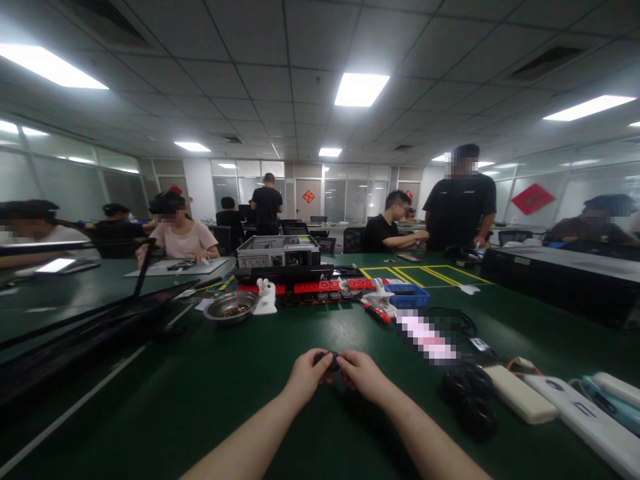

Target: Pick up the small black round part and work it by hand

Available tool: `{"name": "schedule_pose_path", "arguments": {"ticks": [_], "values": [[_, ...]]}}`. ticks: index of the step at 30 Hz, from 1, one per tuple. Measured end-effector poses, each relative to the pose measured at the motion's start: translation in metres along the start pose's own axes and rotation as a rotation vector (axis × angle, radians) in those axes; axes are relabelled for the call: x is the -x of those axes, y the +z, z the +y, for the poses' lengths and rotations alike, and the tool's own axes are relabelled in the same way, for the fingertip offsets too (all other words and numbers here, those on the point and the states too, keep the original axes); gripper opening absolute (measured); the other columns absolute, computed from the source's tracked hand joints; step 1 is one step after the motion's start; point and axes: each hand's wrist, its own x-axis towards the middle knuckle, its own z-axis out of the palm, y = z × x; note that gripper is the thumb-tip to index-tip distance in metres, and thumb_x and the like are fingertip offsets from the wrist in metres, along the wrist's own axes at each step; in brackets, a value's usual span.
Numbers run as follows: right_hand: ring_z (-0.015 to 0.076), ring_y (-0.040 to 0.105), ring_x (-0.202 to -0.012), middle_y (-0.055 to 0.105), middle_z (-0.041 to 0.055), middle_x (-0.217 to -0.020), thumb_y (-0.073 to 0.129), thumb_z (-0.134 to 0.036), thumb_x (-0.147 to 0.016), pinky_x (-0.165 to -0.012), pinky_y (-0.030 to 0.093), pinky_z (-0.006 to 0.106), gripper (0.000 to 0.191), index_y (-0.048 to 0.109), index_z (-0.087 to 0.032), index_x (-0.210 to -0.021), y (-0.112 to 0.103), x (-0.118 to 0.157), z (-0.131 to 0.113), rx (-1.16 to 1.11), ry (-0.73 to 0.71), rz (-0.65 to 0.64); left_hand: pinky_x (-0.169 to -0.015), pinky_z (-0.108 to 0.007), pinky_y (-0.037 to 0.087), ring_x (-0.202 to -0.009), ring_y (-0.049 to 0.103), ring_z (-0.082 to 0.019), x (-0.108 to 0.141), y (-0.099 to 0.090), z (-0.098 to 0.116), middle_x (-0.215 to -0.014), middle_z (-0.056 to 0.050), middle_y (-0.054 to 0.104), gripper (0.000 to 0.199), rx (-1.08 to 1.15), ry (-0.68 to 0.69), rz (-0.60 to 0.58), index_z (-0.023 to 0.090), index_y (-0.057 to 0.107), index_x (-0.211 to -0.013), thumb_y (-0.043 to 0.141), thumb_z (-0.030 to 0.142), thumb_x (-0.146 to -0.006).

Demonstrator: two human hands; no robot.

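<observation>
No text is legible; the red door sign (309, 197) and shirt print (469, 193) are blurred.

A small black rounded piece (334, 364), partly hidden, is pinched between fingers (349, 364).

Black part (333, 363): plastic-looking; bowl (216, 313): shiny metal; tabletop (235, 373): smooth.

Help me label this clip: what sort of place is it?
Likely an assembly workshop in an office-like room: a green table, a metal case with its insides showing, and a bowl of small pieces.
</observation>
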Motion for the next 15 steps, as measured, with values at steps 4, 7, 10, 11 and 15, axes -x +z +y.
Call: {"name": "schedule_pose_path", "arguments": {"ticks": [4,7,10,11,15], "values": [[0.0061,0.041,-0.041,0.044,-0.0035,-0.051,0.038,-0.024,-0.08,-0.037,0.032,0.014,0.018,0.052,-0.013,-0.076,-0.0003,0.0017,-0.0027,0.014,-0.004,0.0,-0.04,-0.019,0.036,-0.045,0.053,-0.01,-0.0009,-0.0004,-0.001,-0.067,-0.003,0.058,0.041,-0.006,-0.018,0.009,0.012,0.052,-0.083,0.051,0.048,-0.064],[0.0062,0.042,-0.041,0.044,-0.0034,-0.051,0.037,-0.024,-0.08,-0.038,0.032,0.015,0.018,0.051,-0.013,-0.075,-0.0004,0.0027,-0.0045,0.011,0.004,-0.003,-0.04,-0.019,0.036,-0.045,0.053,-0.01,-0.0004,-0.0002,-0.0004,-0.068,-0.004,0.059,0.042,-0.001,-0.025,0.01,0.012,0.052,-0.084,0.05,0.049,-0.064],[0.0066,0.043,-0.042,0.044,-0.0033,-0.051,0.037,-0.024,-0.08,-0.039,0.032,0.015,0.018,0.051,-0.013,-0.075,-0.0002,0.0027,-0.0046,0.04,-0.002,0.005,-0.04,-0.019,0.037,-0.046,0.053,-0.01,0.0008,0.0005,0.0017,-0.068,-0.004,0.059,0.042,0.001,-0.022,0.008,0.012,0.052,-0.083,0.051,0.049,-0.064],[0.0067,0.043,-0.043,0.045,-0.0031,-0.051,0.037,-0.023,-0.08,-0.039,0.032,0.015,0.018,0.052,-0.013,-0.075,-0.0001,0.0025,-0.0044,0.055,-0.008,0.008,-0.04,-0.018,0.037,-0.046,0.053,-0.01,0.0013,0.0007,0.0025,-0.068,-0.004,0.059,0.041,-0.001,-0.019,0.008,0.012,0.052,-0.083,0.051,0.048,-0.064],[0.0066,0.042,-0.041,0.045,-0.0032,-0.051,0.037,-0.023,-0.08,-0.04,0.032,0.016,0.019,0.052,-0.013,-0.075,-0.0001,0.002,-0.004,0.086,-0.034,0.016,-0.041,-0.019,0.037,-0.046,0.054,-0.01,0.0016,0.0009,0.0034,-0.069,-0.004,0.058,0.041,0.002,-0.019,0.013,0.011,0.051,-0.083,0.051,0.048,-0.064]]}}
